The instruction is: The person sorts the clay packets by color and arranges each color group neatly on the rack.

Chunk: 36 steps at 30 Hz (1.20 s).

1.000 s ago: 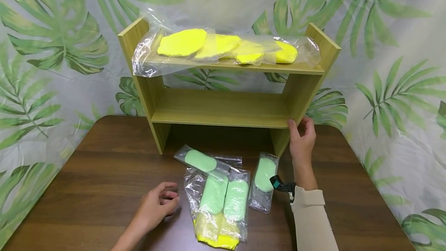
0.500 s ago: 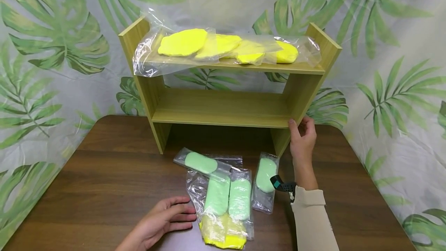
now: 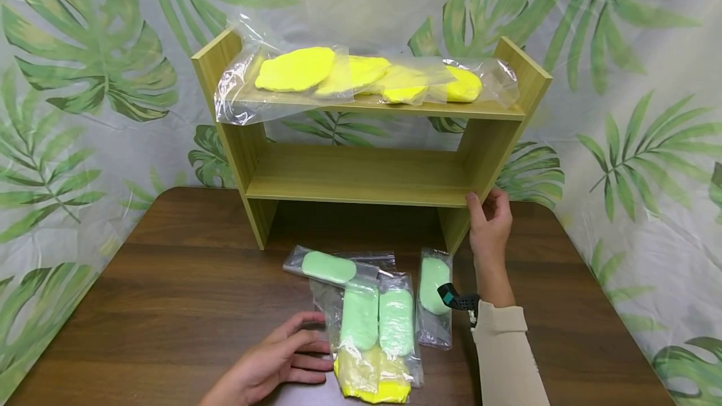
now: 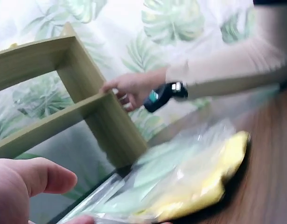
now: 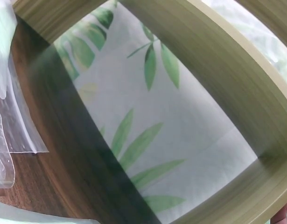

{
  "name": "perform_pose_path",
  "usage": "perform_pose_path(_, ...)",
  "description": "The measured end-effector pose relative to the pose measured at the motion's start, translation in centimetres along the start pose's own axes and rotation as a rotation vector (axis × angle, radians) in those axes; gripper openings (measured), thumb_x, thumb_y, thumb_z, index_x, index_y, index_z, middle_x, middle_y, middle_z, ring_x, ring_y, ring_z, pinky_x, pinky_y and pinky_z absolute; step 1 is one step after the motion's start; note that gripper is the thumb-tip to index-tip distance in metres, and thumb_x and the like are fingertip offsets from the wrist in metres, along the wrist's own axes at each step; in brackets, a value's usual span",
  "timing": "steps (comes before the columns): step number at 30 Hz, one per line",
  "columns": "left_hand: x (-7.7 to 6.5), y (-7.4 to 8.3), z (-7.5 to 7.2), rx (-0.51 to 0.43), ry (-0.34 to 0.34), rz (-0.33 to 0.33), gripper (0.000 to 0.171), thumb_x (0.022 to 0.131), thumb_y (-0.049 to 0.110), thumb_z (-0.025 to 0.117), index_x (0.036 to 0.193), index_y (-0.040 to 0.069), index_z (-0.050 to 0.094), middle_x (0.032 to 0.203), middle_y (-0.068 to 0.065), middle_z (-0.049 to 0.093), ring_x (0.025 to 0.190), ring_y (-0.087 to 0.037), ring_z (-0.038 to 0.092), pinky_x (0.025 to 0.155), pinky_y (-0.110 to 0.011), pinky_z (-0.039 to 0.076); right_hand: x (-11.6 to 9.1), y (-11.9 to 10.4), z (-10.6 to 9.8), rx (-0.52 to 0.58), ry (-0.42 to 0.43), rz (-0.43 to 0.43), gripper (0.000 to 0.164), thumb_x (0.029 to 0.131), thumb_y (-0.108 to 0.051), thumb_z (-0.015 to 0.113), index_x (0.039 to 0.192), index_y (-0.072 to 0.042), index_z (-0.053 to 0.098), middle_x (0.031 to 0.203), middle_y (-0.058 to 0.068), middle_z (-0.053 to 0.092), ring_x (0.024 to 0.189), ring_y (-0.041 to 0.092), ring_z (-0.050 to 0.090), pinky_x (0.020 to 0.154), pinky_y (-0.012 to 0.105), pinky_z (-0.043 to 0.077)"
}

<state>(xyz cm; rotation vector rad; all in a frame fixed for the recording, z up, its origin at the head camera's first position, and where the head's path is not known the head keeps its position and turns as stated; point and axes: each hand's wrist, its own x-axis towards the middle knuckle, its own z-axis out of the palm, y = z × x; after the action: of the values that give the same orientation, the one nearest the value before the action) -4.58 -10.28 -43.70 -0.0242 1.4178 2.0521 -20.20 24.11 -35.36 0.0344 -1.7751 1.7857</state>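
My left hand (image 3: 279, 356) touches the left edge of a pile of clear plastic bags, its fingers extended and slightly bent. In the pile, bags with flat green pieces (image 3: 360, 317) lie over a bag with a yellow piece (image 3: 376, 390). One bagged green piece (image 3: 328, 267) lies crosswise at the top, and another bagged green piece (image 3: 434, 286) lies to the right. My right hand (image 3: 489, 221) grips the right side panel of the wooden shelf (image 3: 361, 200), thumb at the front edge of the middle board. In the right wrist view only a fingertip shows at the lower right corner.
Several bagged yellow pieces (image 3: 296, 69) lie in a row on the shelf's top board, their plastic hanging over its front edge. The shelf stands at the back of the brown wooden table (image 3: 141, 306). A leaf-patterned cloth (image 3: 637, 111) hangs behind.
My left hand has moved right and toward me, reached the pile's left side and slid it rightward. The separate green bag has shifted slightly right as well. My right hand stays in place.
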Motion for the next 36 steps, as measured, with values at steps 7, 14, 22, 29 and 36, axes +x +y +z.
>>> perform_pose_path(7, 0.6, -1.0, 0.8, -0.038, 0.002, -0.024, 0.057, 0.096, 0.017, 0.054, 0.135, -0.008, 0.022, 0.109, -0.022, 0.058, 0.092, -0.031, 0.067, 0.08, -0.045, 0.054, 0.0, -0.2, 0.0, -0.006, -0.007, 0.012, 0.022, 0.094, -0.01, 0.06, 0.112, 0.001, 0.056, 0.1, 0.002, 0.057, 0.09, 0.013, 0.055, 0.077, 0.023, 0.042)
perform_pose_path(14, 1.4, -1.7, 1.5, 0.091, 0.041, 0.057, 0.027, 0.094, 0.014, 0.059, 0.11, -0.008, 0.055, 0.087, -0.009, 0.065, 0.079, -0.017, 0.065, 0.074, -0.035, 0.055, 0.1, -0.1, 0.0, 0.0, -0.001, 0.0, 0.02, 0.093, -0.009, 0.06, 0.111, 0.001, 0.056, 0.099, 0.003, 0.057, 0.089, 0.013, 0.055, 0.076, 0.024, 0.042)
perform_pose_path(22, 1.2, -1.7, 1.6, 0.05, 0.012, 0.071, 0.044, 0.103, 0.021, 0.041, 0.137, -0.005, 0.033, 0.107, -0.017, 0.065, 0.091, -0.028, 0.067, 0.077, -0.044, 0.055, 0.0, 0.0, -0.1, -0.007, -0.001, 0.009, 0.02, 0.093, -0.009, 0.061, 0.11, 0.0, 0.056, 0.099, 0.004, 0.057, 0.088, 0.013, 0.055, 0.076, 0.023, 0.042)
perform_pose_path(29, 0.8, -1.3, 1.3, -0.059, -0.042, 0.058, 0.058, 0.101, 0.022, 0.045, 0.144, 0.0, 0.012, 0.115, -0.019, 0.063, 0.096, -0.027, 0.066, 0.081, -0.045, 0.053, 0.0, 0.1, 0.0, -0.007, 0.008, 0.008, 0.017, 0.093, -0.009, 0.06, 0.109, -0.003, 0.058, 0.097, 0.001, 0.057, 0.087, 0.012, 0.055, 0.076, 0.024, 0.042)
perform_pose_path(36, 0.6, -0.7, 1.1, -0.106, -0.142, 0.102, 0.067, 0.096, 0.009, 0.054, 0.147, -0.003, 0.012, 0.131, -0.024, 0.054, 0.112, -0.031, 0.06, 0.091, -0.046, 0.048, 0.1, 0.0, 0.0, -0.006, 0.014, 0.007, 0.016, 0.093, -0.008, 0.061, 0.107, -0.004, 0.058, 0.097, 0.001, 0.058, 0.086, 0.012, 0.055, 0.076, 0.025, 0.042)
